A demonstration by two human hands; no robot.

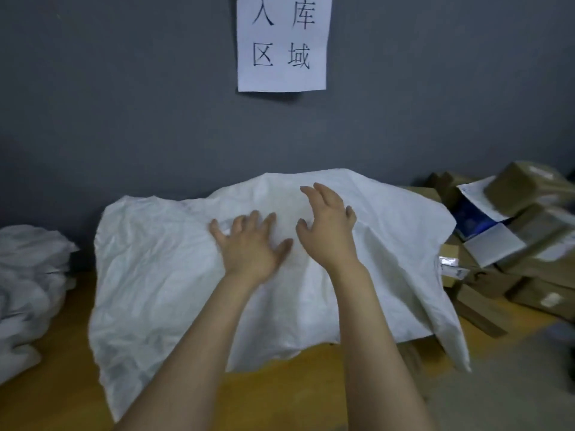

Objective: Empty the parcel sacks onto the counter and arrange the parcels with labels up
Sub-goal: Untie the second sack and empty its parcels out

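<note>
Your left hand lies flat on the white sack at the centre of the frame, fingers spread and straight, gripping nothing. Your right hand sits just beside it, toward the upper right, with fingers loosely open and slightly bent, also holding nothing (whether it touches the cloth or hovers just over it cannot be told).

The sack sprawls across the yellow table, humped toward the grey wall and sagging at its near edge. A heap of brown parcels crowds the right of the frame, some tilted, and brown corners seem to peek out under the sack's lower right edge, so it probably drapes over more of them.

Expect the sack to be thin, limp, crinkly woven material: light by itself, a little slippery, with no stiffness to push against. Flat palms will only slide it, so bunch a fold or catch a corner or hem with both sets of fingers. The boxes look rigid and easy to turn.

Folded sacks pile at the left, and 1 paper sign hangs above.
</note>
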